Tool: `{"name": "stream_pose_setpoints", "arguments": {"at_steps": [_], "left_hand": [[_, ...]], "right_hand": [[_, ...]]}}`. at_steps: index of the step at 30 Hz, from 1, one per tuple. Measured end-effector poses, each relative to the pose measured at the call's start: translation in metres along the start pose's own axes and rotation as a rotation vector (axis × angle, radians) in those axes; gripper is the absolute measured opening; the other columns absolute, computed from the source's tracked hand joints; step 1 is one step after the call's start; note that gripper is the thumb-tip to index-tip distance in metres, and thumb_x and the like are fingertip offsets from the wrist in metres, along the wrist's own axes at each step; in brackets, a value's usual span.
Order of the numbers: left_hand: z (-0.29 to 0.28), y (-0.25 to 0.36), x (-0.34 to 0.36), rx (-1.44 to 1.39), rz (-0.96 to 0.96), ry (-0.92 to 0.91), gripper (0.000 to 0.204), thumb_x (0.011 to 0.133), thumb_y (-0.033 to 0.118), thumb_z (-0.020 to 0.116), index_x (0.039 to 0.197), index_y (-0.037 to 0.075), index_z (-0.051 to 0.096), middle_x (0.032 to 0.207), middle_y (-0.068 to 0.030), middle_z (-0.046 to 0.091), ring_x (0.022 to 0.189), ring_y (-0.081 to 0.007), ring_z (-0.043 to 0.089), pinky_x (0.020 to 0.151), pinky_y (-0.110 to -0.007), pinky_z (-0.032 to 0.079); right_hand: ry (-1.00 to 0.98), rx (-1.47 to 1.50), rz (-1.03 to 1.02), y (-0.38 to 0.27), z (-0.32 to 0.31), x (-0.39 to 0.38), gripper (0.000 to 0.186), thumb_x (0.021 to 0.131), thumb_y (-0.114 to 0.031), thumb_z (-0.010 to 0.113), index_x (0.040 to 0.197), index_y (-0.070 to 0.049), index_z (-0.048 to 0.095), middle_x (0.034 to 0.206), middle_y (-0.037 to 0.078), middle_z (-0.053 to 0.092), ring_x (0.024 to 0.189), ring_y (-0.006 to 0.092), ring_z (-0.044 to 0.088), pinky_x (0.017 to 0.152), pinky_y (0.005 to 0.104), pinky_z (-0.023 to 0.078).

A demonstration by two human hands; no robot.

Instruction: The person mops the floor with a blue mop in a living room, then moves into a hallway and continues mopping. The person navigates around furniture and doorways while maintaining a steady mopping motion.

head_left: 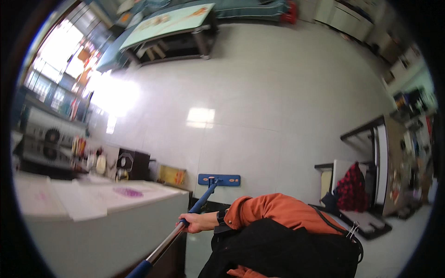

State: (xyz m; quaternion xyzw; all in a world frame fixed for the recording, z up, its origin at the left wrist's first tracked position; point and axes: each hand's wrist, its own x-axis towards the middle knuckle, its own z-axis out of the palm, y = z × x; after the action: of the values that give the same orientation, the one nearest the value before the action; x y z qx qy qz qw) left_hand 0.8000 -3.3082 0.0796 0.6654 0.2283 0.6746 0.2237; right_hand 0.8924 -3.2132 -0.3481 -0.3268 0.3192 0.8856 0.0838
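Note:
My right hand (191, 223) is closed round the pole of a flat mop, at the joint between its blue lower section and its silver metal section. The mop's blue rectangular head (229, 180) lies flat on the pale tiled floor, ahead of the hand. From there the pole (160, 248) slants toward the lower left, where a blue grip runs out of the picture. An orange sleeve covers my right arm, with a dark band at the wrist. My left hand is out of view; only a scrap of orange cloth shows at the lower edge.
A white-topped cabinet (153, 204) with papers stands close on the left, beside a yellow box (171, 175) and a black box (133, 164). At right, a chair holds red-and-black checked cloth (351, 187), near a cluttered table (396, 157). A glass-topped coffee table (169, 22) stands far left.

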Motion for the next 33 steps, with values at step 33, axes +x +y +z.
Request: {"name": "stream_pose_setpoints", "arguments": {"at_steps": [33], "left_hand": [[0.557, -0.504, 0.191, -0.395, -0.265, -0.574, 0.012, 0.082, 0.000, 0.052, 0.070, -0.001, 0.052, 0.054, -0.0097, 0.053, 0.046, -0.0185, 0.050, 0.051, -0.034, 0.045]], "right_hand": [[-0.306, 0.440, -1.047, -0.673, -0.064, -0.491, 0.007, 0.086, -0.003, 0.045, 0.081, -0.003, 0.040, 0.064, 0.009, 0.045, 0.058, 0.0218, 0.050, 0.055, 0.0360, 0.050]]}}
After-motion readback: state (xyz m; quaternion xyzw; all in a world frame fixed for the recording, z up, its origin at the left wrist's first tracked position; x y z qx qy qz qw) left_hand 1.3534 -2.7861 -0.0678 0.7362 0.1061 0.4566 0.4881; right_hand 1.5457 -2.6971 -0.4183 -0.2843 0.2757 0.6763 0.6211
